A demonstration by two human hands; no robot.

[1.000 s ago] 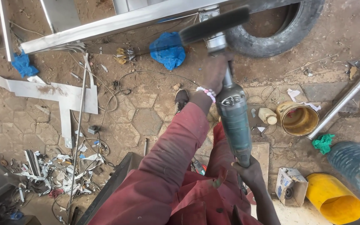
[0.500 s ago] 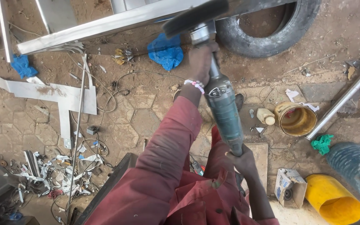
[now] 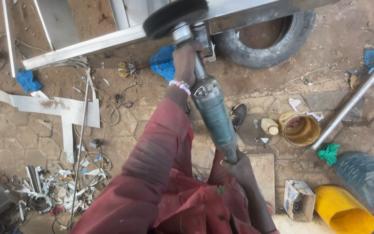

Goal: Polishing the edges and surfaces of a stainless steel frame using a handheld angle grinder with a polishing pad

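I hold a long grinder (image 3: 213, 115) with a teal-green body, pointing away from me. My left hand (image 3: 186, 58), with a bead bracelet on the wrist, grips the tool just behind its head. At the rear end, my right hand (image 3: 238, 167) is closed round the handle. The black disc (image 3: 175, 15) sits at the top of the view, against a silver metal frame bar (image 3: 87, 45). Both arms wear red sleeves.
A tyre (image 3: 265, 47) lies past the frame. At right lie a slanted metal pipe (image 3: 356, 99), a yellow can (image 3: 299, 128), a yellow bucket (image 3: 345, 212), a blue container (image 3: 369, 177) and a small box (image 3: 297, 199). Scrap metal (image 3: 53, 190) and a white sheet piece (image 3: 61, 108) lie at left.
The grinder and both hands have moved up and away from me; the disc has come up against the metal frame bar. My grip on the tool is unchanged.
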